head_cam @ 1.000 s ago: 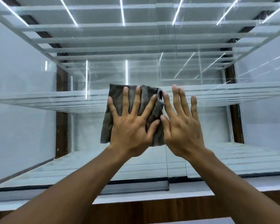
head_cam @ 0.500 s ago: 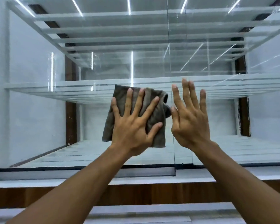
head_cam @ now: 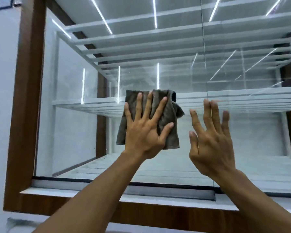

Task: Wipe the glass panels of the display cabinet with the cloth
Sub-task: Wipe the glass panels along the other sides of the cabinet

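Note:
A grey-brown cloth [head_cam: 170, 115] lies flat against the left glass panel [head_cam: 77, 132] of the display cabinet. My left hand [head_cam: 146, 130] presses it to the glass with fingers spread straight. My right hand [head_cam: 210, 142] is held up just right of the cloth, fingers straight, near the vertical seam where the right glass panel [head_cam: 259, 135] begins. Whether the right hand touches the glass I cannot tell. The cloth's upper right corner is folded and sticks out toward the right hand.
A dark wooden frame [head_cam: 25, 101] borders the cabinet on the left and along the bottom. A white sill [head_cam: 175, 200] with a dark sliding track runs below the glass. White shelves [head_cam: 87, 105] and lit strips sit inside the cabinet.
The cloth and my left hand slid left along the glass. My right hand parted from the cloth, leaving a gap. The view swung left, revealing the wooden frame.

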### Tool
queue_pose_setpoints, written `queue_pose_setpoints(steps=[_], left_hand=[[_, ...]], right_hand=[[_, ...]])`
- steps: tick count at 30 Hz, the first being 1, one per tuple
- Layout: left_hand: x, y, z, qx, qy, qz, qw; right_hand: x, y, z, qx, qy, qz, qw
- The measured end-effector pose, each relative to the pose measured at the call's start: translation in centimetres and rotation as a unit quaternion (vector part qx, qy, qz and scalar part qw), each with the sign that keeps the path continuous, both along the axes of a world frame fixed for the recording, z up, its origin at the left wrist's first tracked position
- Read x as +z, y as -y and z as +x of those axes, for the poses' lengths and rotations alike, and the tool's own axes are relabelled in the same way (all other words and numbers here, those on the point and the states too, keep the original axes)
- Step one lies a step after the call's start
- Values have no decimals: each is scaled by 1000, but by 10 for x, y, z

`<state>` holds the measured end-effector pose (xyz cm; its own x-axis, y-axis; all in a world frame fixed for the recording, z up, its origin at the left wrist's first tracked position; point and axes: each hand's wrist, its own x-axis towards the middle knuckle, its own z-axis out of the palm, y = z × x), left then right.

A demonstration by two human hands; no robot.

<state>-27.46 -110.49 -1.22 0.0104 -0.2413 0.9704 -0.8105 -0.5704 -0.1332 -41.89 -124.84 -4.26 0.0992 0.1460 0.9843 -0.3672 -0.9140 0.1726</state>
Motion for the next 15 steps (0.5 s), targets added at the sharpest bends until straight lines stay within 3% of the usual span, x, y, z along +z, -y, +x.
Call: queue_pose_setpoints(steps=[4,7,11,15], left_hand=[[-52,-15,2,8,-2,26,1000],[-32,-23,17,18,44,63,997],[13,-30,32,7,-27,-30,999],[-16,-27,23,12,-29,-25,999]], right_hand=[[10,-25,36,42,-29,-7,999],[9,-23,45,14,-24,-2,1000],[7,-23,47,-16,-26,-10,999],[16,-28,52,-18,-26,-7,999]])
